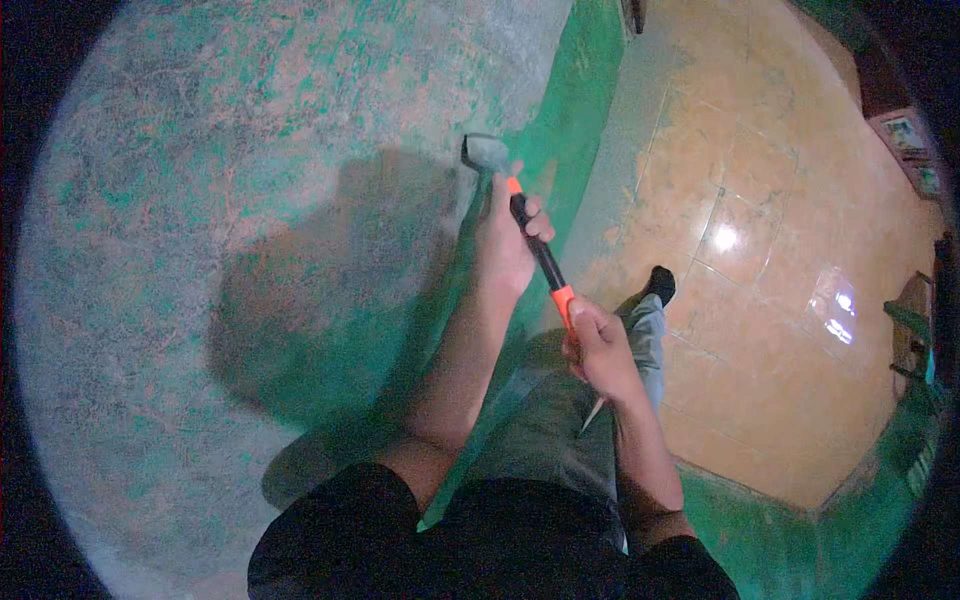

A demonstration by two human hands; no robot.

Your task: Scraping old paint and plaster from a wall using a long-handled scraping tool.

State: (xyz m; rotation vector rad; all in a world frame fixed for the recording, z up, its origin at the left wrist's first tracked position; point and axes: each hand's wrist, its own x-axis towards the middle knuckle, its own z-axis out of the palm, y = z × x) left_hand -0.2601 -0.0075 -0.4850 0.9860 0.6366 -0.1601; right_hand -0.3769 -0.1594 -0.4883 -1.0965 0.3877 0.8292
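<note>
A long-handled wall scraper (546,260) with a black and orange handle slants up and to the left. Its flat grey blade (488,152) rests at or very near the wall (300,110), whose green paint is patchy and worn to grey and pinkish areas. My left hand (508,238) is wrapped round the upper handle just below the blade. Lower down, my right hand (604,350) grips the orange end of the handle. A thin pale pointed thing (592,415) shows below the right hand; I cannot tell what it is.
Solid green paint (575,125) covers a band low on the wall. Glossy tan tiles (720,340) make up the floor, with dusty residue along the wall's foot. My dark-covered foot (660,284) stands there. Wooden furniture (908,325) and a picture-covered panel (910,145) are at the right.
</note>
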